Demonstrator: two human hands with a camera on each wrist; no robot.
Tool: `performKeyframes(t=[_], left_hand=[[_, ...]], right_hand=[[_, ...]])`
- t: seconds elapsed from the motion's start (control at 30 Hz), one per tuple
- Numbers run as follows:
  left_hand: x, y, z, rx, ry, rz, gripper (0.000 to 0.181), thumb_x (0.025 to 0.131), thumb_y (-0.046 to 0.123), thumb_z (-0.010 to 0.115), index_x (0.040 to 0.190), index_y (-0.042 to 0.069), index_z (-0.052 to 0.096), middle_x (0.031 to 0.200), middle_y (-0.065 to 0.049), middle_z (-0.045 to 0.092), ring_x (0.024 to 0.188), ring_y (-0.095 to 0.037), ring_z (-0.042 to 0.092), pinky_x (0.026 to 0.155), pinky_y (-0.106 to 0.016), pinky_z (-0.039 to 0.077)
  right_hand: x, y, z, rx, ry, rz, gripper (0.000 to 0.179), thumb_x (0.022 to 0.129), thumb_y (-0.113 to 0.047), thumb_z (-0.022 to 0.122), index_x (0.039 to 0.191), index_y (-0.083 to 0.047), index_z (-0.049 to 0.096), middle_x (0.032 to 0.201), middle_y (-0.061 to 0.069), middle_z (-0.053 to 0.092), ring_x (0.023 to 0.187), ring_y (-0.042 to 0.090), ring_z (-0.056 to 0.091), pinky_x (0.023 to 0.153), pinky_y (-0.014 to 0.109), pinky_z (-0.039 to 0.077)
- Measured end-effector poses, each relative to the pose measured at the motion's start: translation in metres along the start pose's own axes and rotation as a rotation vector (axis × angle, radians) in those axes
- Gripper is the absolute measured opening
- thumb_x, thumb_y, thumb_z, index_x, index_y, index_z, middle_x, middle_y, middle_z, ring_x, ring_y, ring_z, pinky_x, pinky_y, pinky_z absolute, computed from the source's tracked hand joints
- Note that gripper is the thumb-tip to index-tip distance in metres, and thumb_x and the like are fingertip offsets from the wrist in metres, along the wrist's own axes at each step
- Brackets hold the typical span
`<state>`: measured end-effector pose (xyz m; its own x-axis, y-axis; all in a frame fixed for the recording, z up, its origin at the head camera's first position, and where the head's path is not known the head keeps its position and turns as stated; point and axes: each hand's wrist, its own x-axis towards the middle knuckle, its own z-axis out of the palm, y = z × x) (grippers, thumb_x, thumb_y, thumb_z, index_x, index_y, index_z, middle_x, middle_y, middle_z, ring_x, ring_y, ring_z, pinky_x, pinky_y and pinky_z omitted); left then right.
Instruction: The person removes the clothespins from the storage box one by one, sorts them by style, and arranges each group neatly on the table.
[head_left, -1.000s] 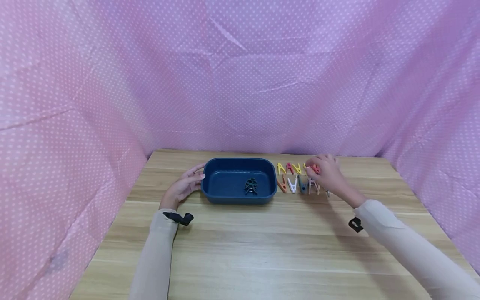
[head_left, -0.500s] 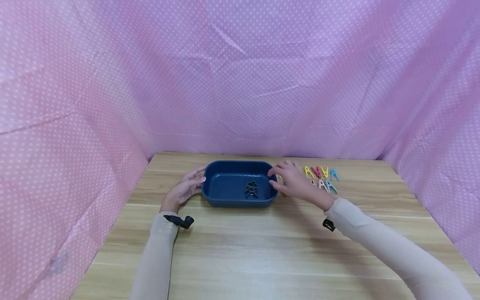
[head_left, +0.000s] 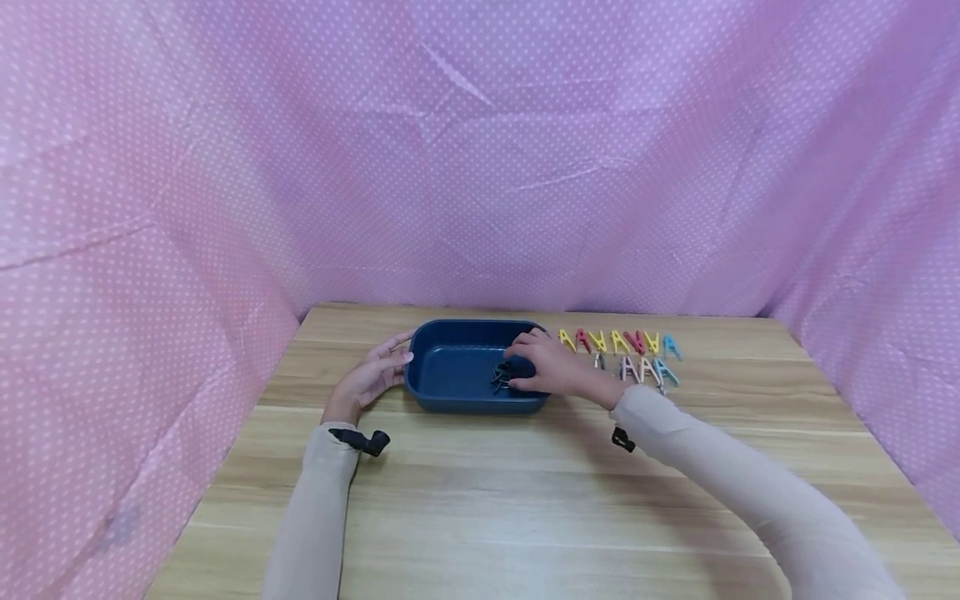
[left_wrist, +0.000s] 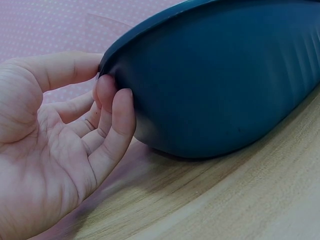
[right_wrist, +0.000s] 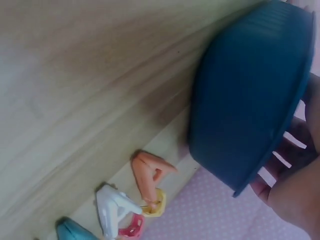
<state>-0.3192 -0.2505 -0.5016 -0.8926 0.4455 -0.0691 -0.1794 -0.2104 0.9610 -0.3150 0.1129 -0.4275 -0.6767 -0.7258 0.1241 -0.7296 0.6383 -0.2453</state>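
A dark blue plastic basin (head_left: 468, 406) stands on the wooden table. My left hand (head_left: 371, 381) grips its left end, the thumb at the rim and the curled fingers against the outer wall, as the left wrist view shows. Inside, toward the right, lies a small dark cluster (head_left: 501, 377) that looks like clothespins; their number is unclear. My right hand (head_left: 551, 364) reaches over the basin's right rim, thumb and fingers spread apart beside this dark cluster. Nothing shows between them. The right wrist view has the right hand (right_wrist: 300, 175) partly hidden behind the basin.
Right of the basin, several clothespins lie in two rows: a yellow one (head_left: 619, 342), a red one (head_left: 634, 341), a blue one (head_left: 672, 347) and others. An orange clothespin (right_wrist: 149, 175) and a white one (right_wrist: 112, 207) lie near the basin. Pink dotted cloth (head_left: 480, 167) hangs behind the table.
My right hand has moved left from the clothespin rows, across the basin's right rim and into the basin. The left hand keeps its hold on the basin.
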Motion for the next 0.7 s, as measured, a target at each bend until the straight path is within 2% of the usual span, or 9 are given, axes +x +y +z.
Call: performKeyframes(t=[0.27,0.5,0.7], left_hand=[[0.001,-0.002,0.001,-0.004,-0.018,-0.001,0.06,0.108,0.002,0.041,0.162,0.004,0.017,0.116,0.001,0.067,0.094,-0.01,0.066,0.081,-0.029,0.057],[0.004,-0.002,0.002,-0.008,-0.009,-0.021,0.06,0.108,0.001,0.04,0.163,0.005,0.015,0.113,0.003,0.066,0.092,-0.01,0.066,0.08,-0.029,0.056],[0.003,-0.001,0.001,-0.016,0.011,-0.013,0.058,0.108,0.0,0.04,0.162,0.004,0.018,0.113,0.002,0.067,0.09,-0.009,0.066,0.079,-0.029,0.057]], right_hand=[[0.004,0.009,0.012,-0.004,-0.028,-0.001,0.052,0.086,-0.035,0.082,0.128,-0.007,0.068,0.127,0.01,0.067,0.118,0.03,0.053,0.1,0.053,0.044],[0.002,0.01,0.018,-0.055,-0.02,0.0,0.053,0.085,-0.039,0.082,0.127,-0.01,0.069,0.127,0.007,0.068,0.116,0.028,0.053,0.102,0.058,0.041],[0.006,0.008,0.017,-0.065,-0.011,-0.021,0.053,0.085,-0.039,0.082,0.126,-0.009,0.07,0.125,0.008,0.068,0.114,0.027,0.053,0.103,0.057,0.04]])
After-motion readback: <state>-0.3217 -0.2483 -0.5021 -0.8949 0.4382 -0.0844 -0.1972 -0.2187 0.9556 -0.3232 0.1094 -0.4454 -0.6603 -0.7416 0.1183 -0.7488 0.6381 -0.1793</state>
